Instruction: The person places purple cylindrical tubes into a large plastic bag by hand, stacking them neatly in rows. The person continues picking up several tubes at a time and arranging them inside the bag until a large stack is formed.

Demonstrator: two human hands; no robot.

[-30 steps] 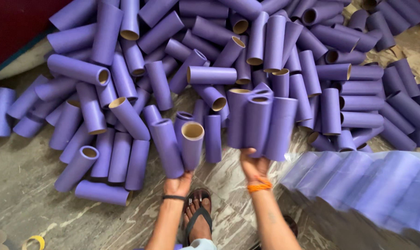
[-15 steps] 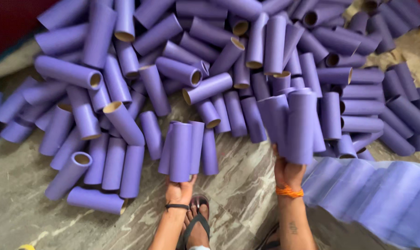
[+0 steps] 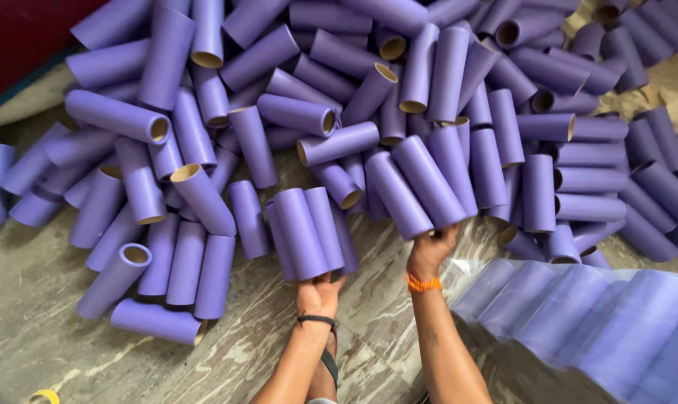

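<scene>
Purple cardboard tubes (image 3: pixel 399 90) are lying heaped across the marbled floor (image 3: pixel 47 352), filling most of the head view, while a row of flattened purple sheets (image 3: pixel 593 314) is stretching along the lower right, just beside the right forearm. Near the front edge of the heap, the right hand (image 3: pixel 431 251) is grasping the lower ends of a bundle of four tubes (image 3: pixel 428 176) tilted to the upper left, and the left hand (image 3: pixel 318 293) is clenching the bottom of a smaller bundle of three tubes (image 3: pixel 309 228) just beside it. An orange band (image 3: pixel 422 283) is circling the right wrist, and a dark cord (image 3: pixel 316 320) is circling the left.
</scene>
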